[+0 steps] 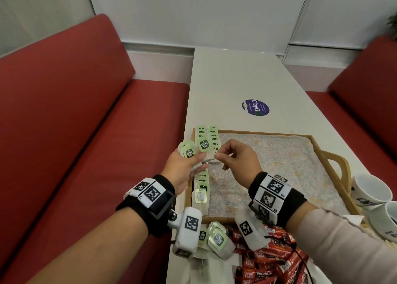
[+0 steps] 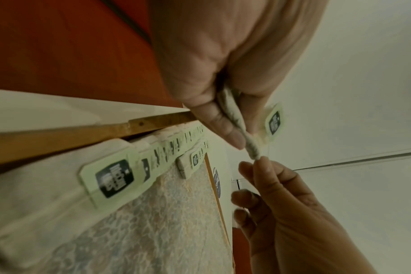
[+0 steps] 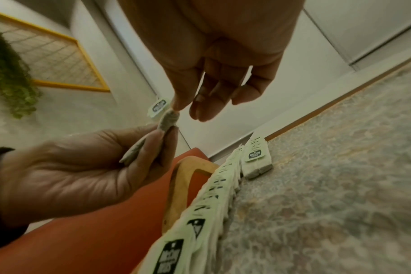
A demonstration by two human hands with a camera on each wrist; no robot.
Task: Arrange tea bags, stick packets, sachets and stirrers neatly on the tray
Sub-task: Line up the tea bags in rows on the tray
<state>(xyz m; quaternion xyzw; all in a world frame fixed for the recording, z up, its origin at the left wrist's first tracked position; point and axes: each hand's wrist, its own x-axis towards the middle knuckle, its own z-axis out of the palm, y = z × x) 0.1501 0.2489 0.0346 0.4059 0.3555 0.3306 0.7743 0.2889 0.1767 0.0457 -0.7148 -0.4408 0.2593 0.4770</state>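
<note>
A wooden tray (image 1: 257,132) lined with a patterned cloth sits on the white table. A row of tea bags (image 1: 203,178) with green tags runs along its left edge, with a short second row (image 1: 214,137) at the far end. Above that row my left hand (image 1: 198,158) grips a small bunch of tea bags (image 1: 203,144), green tags up. My right hand (image 1: 217,156) pinches the end of one of those bags (image 2: 235,115) between thumb and forefinger, its other fingers curled. In the right wrist view the pinched bag (image 3: 168,120) juts from the left hand (image 3: 162,133).
Loose tea bags (image 1: 214,238) and a heap of red stick packets (image 1: 268,262) lie on the table in front of the tray. Two white cups (image 1: 371,191) stand right of the tray's handle (image 1: 339,165). Red benches (image 1: 86,133) flank the table.
</note>
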